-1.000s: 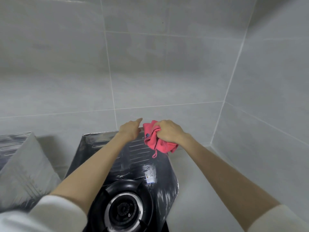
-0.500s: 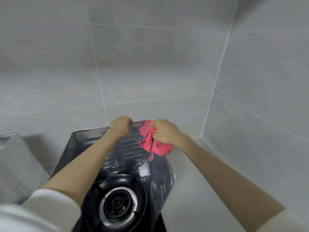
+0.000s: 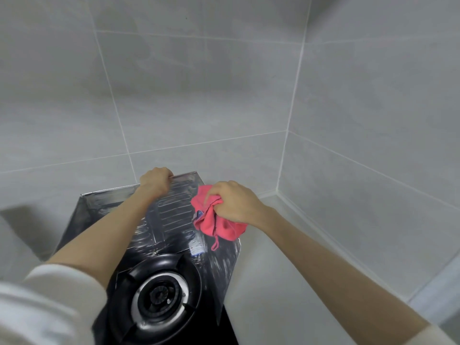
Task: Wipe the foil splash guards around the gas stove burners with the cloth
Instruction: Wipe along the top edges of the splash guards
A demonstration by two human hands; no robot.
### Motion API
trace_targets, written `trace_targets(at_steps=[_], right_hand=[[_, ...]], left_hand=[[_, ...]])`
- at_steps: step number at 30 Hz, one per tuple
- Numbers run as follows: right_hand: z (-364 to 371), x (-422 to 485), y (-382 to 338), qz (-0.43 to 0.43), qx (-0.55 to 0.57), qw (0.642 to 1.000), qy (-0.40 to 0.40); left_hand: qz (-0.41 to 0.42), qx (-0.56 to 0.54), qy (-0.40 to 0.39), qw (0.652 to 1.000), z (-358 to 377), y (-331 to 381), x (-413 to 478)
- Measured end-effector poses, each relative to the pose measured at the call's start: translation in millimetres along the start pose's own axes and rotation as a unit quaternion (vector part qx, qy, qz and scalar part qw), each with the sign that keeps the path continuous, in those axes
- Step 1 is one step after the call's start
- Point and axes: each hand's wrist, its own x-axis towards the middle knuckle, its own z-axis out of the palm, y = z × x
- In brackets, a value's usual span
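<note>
two hands on a foil splash guard in a grey-tiled kitchen corner.

grey tiled walls [image 3: 199, 95] meet at the right, above a pale bench [image 3: 286, 282]. the foil splash guard [image 3: 174, 220] stands folded around the back and right of the black gas burner [image 3: 159, 295]. the left hand [image 3: 155, 181] is curled closed over the guard's top edge, gripping it. the right hand [image 3: 234, 201] is fisted around a bunched pink cloth [image 3: 216, 222], which presses on the guard's right panel near its upper edge, a small loop hanging below.
</note>
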Motion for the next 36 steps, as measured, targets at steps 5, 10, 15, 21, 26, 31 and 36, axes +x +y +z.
trace_targets(at_steps=[5, 10, 15, 21, 26, 31, 36], right_hand=[[-3, -17, -1, -0.003, -0.005, 1.0, 0.003], [-4, -23, -1, 0.007, -0.005, 1.0, 0.01], [-8, -13, -6, 0.061, 0.099, 0.984, 0.133], [-22, 9, -11, 0.061, 0.243, 0.94, 0.231], [-31, 29, -30, 0.013, 0.316, 0.918, 0.239], [-28, 55, -69, -0.046, 0.373, 0.899, 0.223], [-17, 73, -110, -0.099, 0.415, 0.886, 0.181]], left_hand=[[-0.007, -0.008, 0.003, 1.0, 0, 0, -3], [-0.014, -0.006, 0.008, 1.0, 3, 5, -9], [-0.004, 0.004, 0.007, 1.0, 5, 3, -13], [0.0, -0.061, 0.036, 0.997, -13, -4, -21], [-0.011, -0.114, 0.13, 0.985, -51, -23, -44], [-0.052, -0.139, 0.204, 0.968, -93, -54, -91], [-0.112, -0.169, 0.24, 0.949, -116, -91, -146]])
